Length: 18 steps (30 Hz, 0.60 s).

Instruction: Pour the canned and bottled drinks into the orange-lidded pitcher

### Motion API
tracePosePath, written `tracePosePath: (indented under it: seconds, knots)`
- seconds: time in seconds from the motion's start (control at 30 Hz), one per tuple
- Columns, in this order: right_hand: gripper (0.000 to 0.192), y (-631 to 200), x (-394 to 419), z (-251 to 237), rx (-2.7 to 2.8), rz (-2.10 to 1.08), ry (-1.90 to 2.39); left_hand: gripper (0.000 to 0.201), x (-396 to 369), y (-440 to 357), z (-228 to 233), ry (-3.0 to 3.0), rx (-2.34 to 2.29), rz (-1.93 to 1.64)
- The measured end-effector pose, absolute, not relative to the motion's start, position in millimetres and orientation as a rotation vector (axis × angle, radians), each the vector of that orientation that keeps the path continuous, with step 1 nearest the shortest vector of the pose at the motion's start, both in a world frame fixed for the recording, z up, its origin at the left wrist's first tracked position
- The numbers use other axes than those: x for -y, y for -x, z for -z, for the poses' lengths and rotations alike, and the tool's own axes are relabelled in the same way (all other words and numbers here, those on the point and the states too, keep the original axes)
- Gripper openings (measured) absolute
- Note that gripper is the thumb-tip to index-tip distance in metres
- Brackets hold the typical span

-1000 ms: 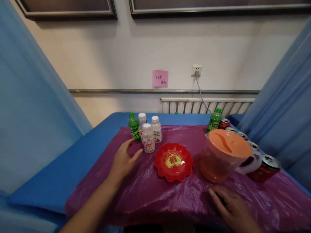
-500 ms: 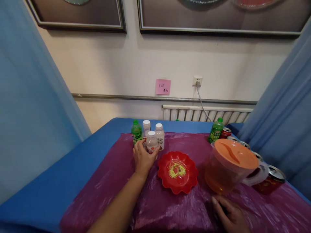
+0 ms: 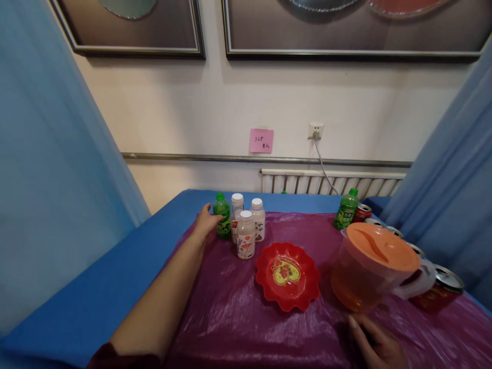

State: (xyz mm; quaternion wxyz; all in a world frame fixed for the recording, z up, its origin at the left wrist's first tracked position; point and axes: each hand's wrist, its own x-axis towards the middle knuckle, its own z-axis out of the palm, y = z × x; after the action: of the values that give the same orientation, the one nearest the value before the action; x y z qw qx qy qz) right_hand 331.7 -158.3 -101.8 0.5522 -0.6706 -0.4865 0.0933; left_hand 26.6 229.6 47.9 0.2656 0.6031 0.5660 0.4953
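Observation:
My left hand (image 3: 207, 221) reaches beside a green plastic bottle (image 3: 222, 215), thumb and fingers apart; the thumb tip overlaps the bottle's side, and whether it touches I cannot tell. Three white-capped bottles with printed labels stand to its right: a front bottle (image 3: 246, 237), a back bottle (image 3: 235, 202) and a right bottle (image 3: 259, 218). At the lower right, my right hand (image 3: 378, 341) rests on the purple plastic sheet (image 3: 230, 318), loosely curled, with a gap between thumb and fingers and nothing visible in it. Just beyond it stands a clear pitcher (image 3: 355, 287) of amber liquid with an orange lid.
A red scalloped plate (image 3: 265, 277) lies between the bottles and the pitcher. Behind the pitcher are another green bottle (image 3: 346, 209), a red can (image 3: 362, 212) and several more cans, including a large dark red can (image 3: 442, 289). Blue curtains hang either side; a radiator (image 3: 330, 182) lines the wall.
My left hand has come off the front white-capped bottle, which stays upright, and moved left to the green bottle. My right hand stays by the pitcher. The view has shifted slightly.

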Motion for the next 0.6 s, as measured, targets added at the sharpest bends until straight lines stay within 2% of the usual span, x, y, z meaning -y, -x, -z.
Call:
tracePosePath:
  seconds: [0.17,0.27,0.43,0.6]
  knots:
    - [0.037,-343.9,158.1,110.0,1.246,-0.231,1.586,0.039,-227.0,-33.9,-43.0,-1.711,-1.429,-1.255]
    - [0.034,-347.5,158.5,113.9,1.284,-0.255,1.565,0.036,-225.2,-33.7,-43.6,-1.726,-1.483,-1.265]
    - [0.039,-345.3,157.2,107.9,1.266,-0.307,1.583,0.042,-208.3,-23.8,-50.9,-1.705,-1.622,-1.371]
    - [0.047,-342.2,153.8,95.1,1.253,-0.446,1.643,0.060,-159.3,-9.0,-63.8,-1.723,-1.669,-1.546]
